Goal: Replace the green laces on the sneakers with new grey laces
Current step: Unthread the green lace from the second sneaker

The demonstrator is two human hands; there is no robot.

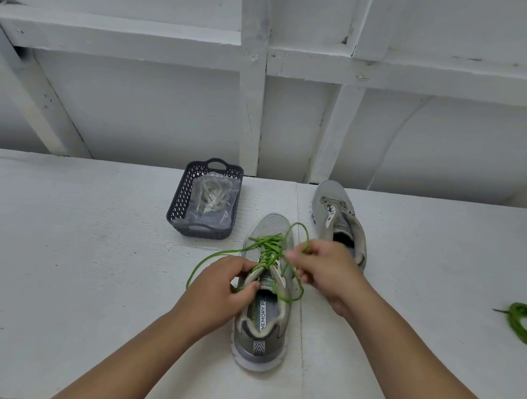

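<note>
Two sneakers (264,296) (340,219), one basket (180,197)

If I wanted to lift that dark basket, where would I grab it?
Probably by the near handle slot of the basket, reaching from your side. Each short end has a cut-out handle, the near one lies open toward you, and the bag of laces fills the middle.

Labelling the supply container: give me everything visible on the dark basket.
The dark grey plastic basket is rectangular, with lattice-perforated walls and a cut-out handle at each short end. It stands upright on the white table, near its back edge, left of and beyond the nearer grey sneaker. Inside lies a clear plastic packet of pale grey laces, apparently unopened. Neither hand touches it.
</note>
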